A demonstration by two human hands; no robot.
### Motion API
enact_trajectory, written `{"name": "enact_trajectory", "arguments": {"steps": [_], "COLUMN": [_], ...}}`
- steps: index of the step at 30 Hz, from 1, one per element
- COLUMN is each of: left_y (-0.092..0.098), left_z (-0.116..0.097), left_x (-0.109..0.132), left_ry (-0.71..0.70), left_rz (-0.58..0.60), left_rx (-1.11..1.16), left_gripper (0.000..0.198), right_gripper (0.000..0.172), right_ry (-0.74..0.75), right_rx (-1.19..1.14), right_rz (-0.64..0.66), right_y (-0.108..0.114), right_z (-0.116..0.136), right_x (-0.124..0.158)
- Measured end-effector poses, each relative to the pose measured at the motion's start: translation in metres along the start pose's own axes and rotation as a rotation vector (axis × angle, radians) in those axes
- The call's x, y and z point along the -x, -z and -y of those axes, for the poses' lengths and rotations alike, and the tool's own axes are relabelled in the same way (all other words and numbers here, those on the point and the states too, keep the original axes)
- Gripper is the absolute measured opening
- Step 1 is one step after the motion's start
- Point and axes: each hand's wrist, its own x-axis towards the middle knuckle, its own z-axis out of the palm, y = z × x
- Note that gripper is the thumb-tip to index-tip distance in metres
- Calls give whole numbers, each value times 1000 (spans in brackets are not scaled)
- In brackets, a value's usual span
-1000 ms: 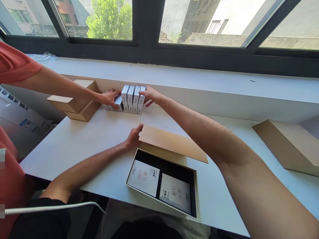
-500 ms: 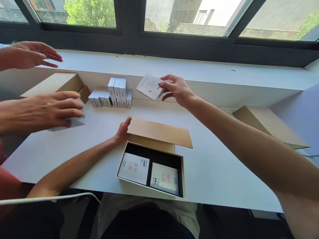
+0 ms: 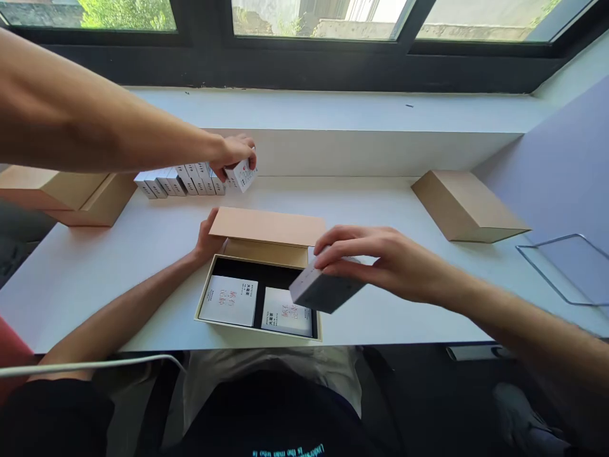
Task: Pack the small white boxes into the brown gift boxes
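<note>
An open gift box [image 3: 223, 331] with a black inner tray lies at the table's front edge, its brown lid [image 3: 269, 223] raised at the back. Two white printed tea boxes [image 3: 227, 299] lie side by side in it. My left hand [image 3: 209, 233] grips the lid's left edge, its fingers partly hidden behind. Above the gift box's right end, my right hand [image 3: 354, 254] is closed around another small white box [image 3: 328, 285], held tilted. It overlaps the right-hand tea box [image 3: 283, 312] in view.
A co-worker's hand [image 3: 238, 155] holds a white box [image 3: 243, 174] at the right end of a row of small boxes [image 3: 174, 182]. Brown cartons [image 3: 90, 197] stand at left, another carton [image 3: 469, 206] at right. Near it is a metal wire frame [image 3: 556, 270].
My right hand has brought the white box from the back panel down over the gift box. The co-worker's arm has reached across to the row. The view has shifted right.
</note>
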Motion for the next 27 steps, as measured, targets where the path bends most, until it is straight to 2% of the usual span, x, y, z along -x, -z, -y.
{"name": "enact_trajectory", "arguments": {"steps": [4, 7, 9, 12, 16, 18, 20, 22, 24, 27], "left_y": [8, 8, 7, 6, 4, 4, 5, 7, 8, 8], "left_z": [8, 12, 14, 15, 15, 14, 13, 11, 10, 9], "left_x": [5, 5, 4, 3, 3, 3, 3, 3, 2, 2], "left_ry": [-71, -119, -151, -178, -161, -134, -115, -126, -152, -170], "left_rz": [-79, -69, -85, -115, -134, -137, -123, -101, -84, -77], "left_rx": [-82, -86, -86, -104, -114, -125, -142, -156, -166, -163], "left_gripper": [40, 37, 35, 34, 36, 35, 34, 33, 31, 29], "right_gripper": [19, 21, 23, 24, 19, 31, 46, 49, 50, 67], "right_ry": [338, 439, 390, 193, -94, -211, -243, -207, -173, -155], "right_rx": [318, 495, 615, 752, 689, 569, 383, 167, 26, 92], "right_rz": [-105, -83, -71, -64, 131, 248, 382, 498, 554, 571], "right_y": [-21, -32, -39, -57, -88, -96, -93, -83, -71, -64], "right_z": [11, 19, 28, 45, 49, 40, 27, 15, 5, -1], "right_x": [-2, 5, 9, 5, -25, -41, -50, -50, -44, -34]}}
